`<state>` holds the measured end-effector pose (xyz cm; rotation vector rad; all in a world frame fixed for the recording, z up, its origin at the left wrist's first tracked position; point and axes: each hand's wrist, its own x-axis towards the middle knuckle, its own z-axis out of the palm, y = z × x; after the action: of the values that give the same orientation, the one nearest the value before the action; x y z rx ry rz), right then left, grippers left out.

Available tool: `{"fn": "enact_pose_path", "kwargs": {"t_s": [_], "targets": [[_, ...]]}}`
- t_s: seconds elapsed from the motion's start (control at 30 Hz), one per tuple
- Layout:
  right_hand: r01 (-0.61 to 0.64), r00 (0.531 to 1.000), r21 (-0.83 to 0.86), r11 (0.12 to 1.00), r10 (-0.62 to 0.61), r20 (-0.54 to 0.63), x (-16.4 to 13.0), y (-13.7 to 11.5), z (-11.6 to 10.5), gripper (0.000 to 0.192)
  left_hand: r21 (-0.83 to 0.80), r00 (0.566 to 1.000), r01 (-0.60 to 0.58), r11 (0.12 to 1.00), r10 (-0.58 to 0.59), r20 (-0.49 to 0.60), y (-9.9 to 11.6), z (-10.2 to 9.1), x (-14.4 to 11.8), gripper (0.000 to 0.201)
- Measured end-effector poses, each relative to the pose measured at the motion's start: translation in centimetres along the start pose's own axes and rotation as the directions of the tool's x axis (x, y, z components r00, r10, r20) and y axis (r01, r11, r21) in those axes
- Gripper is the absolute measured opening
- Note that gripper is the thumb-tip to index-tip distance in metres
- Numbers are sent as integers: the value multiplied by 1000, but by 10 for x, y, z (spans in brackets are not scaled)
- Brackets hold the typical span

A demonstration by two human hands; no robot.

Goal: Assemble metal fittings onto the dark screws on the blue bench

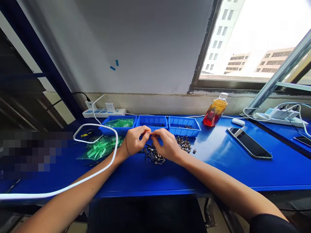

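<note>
Metal, by the look of it: one small dark piece [152,135] sits right where the two hands meet, held just above the blue bench [211,168]. The left hand [136,140] has its grip pinched on one side, thumb and forefinger closed on the piece; the right hand [167,144] pinches from the other — fingertips almost meeting across it. Fingers cover most of it, so whether it's one part or two joined, I can't tell.

Right below, slim metal pins [155,158] lie in a loose heap, with stubby metal fittings [186,144] scattered beside them. If the held piece is their sort, it should be light, stiff and tough, no worry about crushing. Slipping is the danger: smooth, tiny, quick to roll off a fingertip. Best hold looks like this one — a pad-to-pad pinch at each end, leaving the middle free. Behind the hands stands the right-hand tray [186,132], a few small parts inside, its low wall giving fingers easy access.
</note>
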<state>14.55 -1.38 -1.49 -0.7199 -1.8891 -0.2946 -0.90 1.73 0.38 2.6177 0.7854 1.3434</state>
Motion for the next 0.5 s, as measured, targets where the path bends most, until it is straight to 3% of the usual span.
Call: {"fn": "enact_pose_path", "kwargs": {"t_s": [0.2, 0.4, 0.5], "targets": [[52, 999, -70, 996, -53, -5, 4, -1, -8, 12, -62, 1000, 18, 998, -18, 5, 5, 3, -1, 24], [-12, 998, -103, 995, 18, 56, 4, 1, -2, 14, -38, 998, 63, 997, -64, -14, 6, -2, -3, 26], [20, 996, -116, 993, -11, 84, 3, 3, 1, 15, -22, 996, 79, 997, -80, -28, 6, -4, -3, 24]]}}
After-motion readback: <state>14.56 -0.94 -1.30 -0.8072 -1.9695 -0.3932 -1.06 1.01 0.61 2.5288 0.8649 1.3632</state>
